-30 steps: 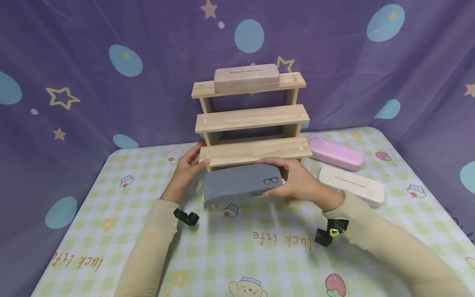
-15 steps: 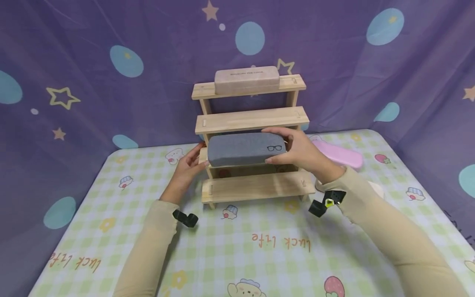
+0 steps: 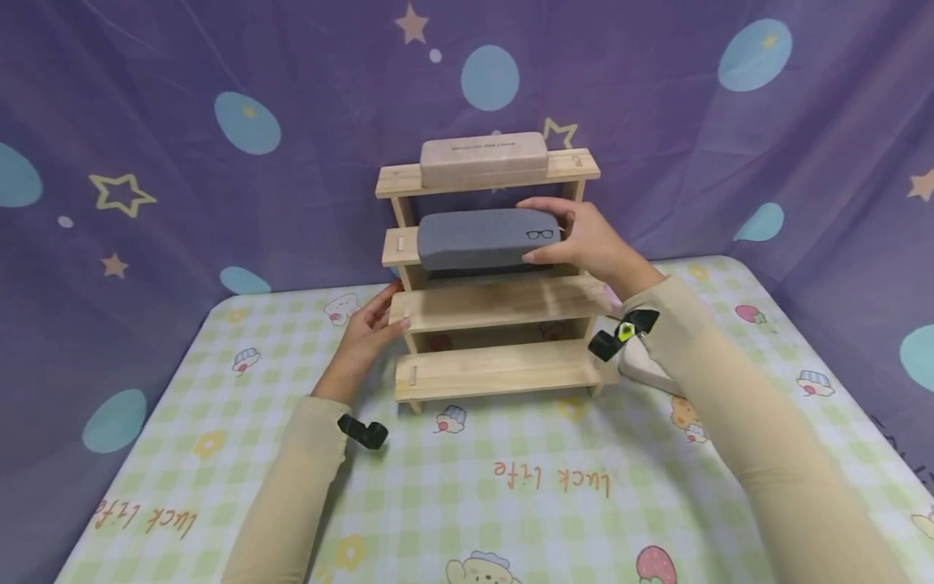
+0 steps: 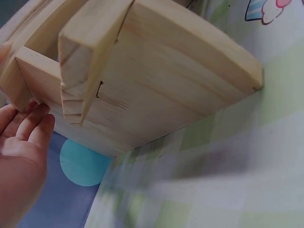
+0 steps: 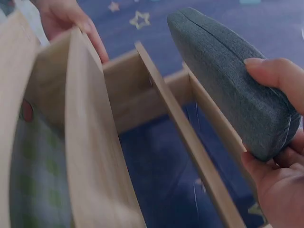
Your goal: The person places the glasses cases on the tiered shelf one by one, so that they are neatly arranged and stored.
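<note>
A blue-grey glasses case (image 3: 481, 240) with a small glasses print is held by its right end in my right hand (image 3: 594, 243), thumb in front and fingers over the top. It overlaps the second board from the top of a stepped wooden display rack (image 3: 496, 373). In the right wrist view the case (image 5: 232, 80) appears tilted above the boards. My left hand (image 3: 361, 337) grips the rack's left side, its thumb at the end of the third board and its fingers behind. The left wrist view shows these fingers (image 4: 35, 123) at the wood's edge.
A beige-pink glasses case (image 3: 485, 160) lies on the top board. Right of the rack, a white case (image 3: 645, 365) and a pink case (image 3: 613, 300) are mostly hidden by my right arm. A checked cloth (image 3: 438, 519) covers the table, with a purple curtain (image 3: 314, 203) behind.
My right hand has raised the blue-grey case from in front of the lowest board, past the third, to the second from the top. The left hand has stayed on the rack.
</note>
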`<control>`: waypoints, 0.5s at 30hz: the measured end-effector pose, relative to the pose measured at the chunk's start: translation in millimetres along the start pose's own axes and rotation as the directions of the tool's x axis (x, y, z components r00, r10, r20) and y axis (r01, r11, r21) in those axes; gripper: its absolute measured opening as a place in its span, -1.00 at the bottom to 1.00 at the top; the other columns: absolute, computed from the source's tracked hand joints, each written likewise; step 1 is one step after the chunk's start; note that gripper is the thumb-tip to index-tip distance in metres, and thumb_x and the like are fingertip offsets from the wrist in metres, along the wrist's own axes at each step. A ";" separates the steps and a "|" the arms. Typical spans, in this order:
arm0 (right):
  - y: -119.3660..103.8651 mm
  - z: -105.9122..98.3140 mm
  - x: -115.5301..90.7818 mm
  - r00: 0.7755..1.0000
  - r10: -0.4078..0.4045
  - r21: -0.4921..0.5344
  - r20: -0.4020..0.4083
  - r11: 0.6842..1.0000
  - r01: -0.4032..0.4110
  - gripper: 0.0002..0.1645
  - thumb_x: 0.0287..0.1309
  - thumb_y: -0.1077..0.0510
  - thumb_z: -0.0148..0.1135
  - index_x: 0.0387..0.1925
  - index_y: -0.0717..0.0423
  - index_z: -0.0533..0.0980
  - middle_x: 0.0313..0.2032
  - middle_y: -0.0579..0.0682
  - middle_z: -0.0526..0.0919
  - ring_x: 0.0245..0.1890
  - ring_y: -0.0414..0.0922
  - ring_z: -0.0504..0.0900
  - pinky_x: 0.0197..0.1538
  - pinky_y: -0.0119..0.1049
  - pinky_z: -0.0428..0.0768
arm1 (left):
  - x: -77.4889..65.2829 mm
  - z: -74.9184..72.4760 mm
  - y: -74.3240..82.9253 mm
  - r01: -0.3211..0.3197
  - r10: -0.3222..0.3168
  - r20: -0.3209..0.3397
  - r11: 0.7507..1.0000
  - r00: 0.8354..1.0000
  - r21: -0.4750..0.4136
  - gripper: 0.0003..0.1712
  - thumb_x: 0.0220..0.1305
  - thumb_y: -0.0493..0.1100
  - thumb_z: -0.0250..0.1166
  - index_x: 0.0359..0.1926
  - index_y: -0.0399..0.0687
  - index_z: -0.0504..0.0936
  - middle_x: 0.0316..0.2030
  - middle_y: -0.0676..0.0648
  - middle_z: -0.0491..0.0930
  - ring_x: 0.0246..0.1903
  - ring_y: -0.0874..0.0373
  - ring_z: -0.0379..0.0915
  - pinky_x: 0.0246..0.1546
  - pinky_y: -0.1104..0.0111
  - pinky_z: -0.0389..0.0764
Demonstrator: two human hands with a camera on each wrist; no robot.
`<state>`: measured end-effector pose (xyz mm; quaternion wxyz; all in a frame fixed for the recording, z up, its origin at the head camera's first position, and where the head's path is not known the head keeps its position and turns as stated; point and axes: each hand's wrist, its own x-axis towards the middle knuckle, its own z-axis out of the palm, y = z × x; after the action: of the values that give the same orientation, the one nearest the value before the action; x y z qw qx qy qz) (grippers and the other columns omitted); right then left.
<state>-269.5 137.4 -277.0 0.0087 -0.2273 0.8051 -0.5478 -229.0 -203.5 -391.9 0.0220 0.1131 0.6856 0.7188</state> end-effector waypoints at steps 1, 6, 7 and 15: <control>1.2 -1.5 3.7 1.000 0.002 -0.015 -0.001 1.000 -0.002 -0.18 -0.19 0.21 0.51 0.21 -0.03 0.44 -0.15 -0.09 0.53 -0.55 -0.19 0.26 -0.41 -0.34 0.36 | 0.1 -0.3 0.0 0.003 -0.003 -0.004 1.000 1.000 0.002 -0.20 0.18 -0.48 0.14 0.42 -0.25 0.06 0.38 -0.27 0.12 0.26 0.08 0.25 0.06 0.53 0.46; 8.9 -7.8 18.2 1.000 -0.015 -0.029 0.027 0.999 0.016 -0.16 -0.22 0.26 0.51 0.22 0.01 0.44 -0.03 -0.02 0.54 -0.46 -0.19 0.36 -0.35 -0.38 0.43 | 0.0 -0.6 0.7 0.014 -0.014 -0.007 1.000 1.000 0.014 -0.20 0.18 -0.47 0.15 0.42 -0.24 0.06 0.38 -0.26 0.13 0.29 0.00 0.20 0.07 0.53 0.46; 10.3 -8.8 20.3 0.999 -0.027 -0.017 0.038 0.999 0.028 -0.16 -0.23 0.30 0.51 0.21 0.04 0.43 -0.04 0.01 0.55 -0.45 -0.19 0.40 -0.35 -0.40 0.46 | -0.2 -0.3 1.2 0.014 -0.014 -0.005 1.000 1.000 0.014 -0.20 0.18 -0.47 0.15 0.42 -0.25 0.06 0.38 -0.26 0.12 0.29 -0.01 0.19 0.07 0.53 0.46; 16.9 -12.9 27.6 0.999 -0.028 -0.030 0.043 0.999 0.029 -0.14 -0.25 0.25 0.53 0.21 0.00 0.44 -0.56 -0.20 0.29 -0.66 -0.21 0.10 -0.52 -0.34 0.26 | -1.1 1.6 3.4 0.011 -0.011 -0.003 1.000 1.000 0.004 -0.20 0.18 -0.48 0.14 0.42 -0.25 0.06 0.38 -0.27 0.12 0.26 0.05 0.25 0.06 0.53 0.46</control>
<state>-303.8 143.4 -280.4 0.0147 -0.2503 0.8096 -0.5307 -227.3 -202.3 -388.6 0.0245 0.1082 0.6878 0.7174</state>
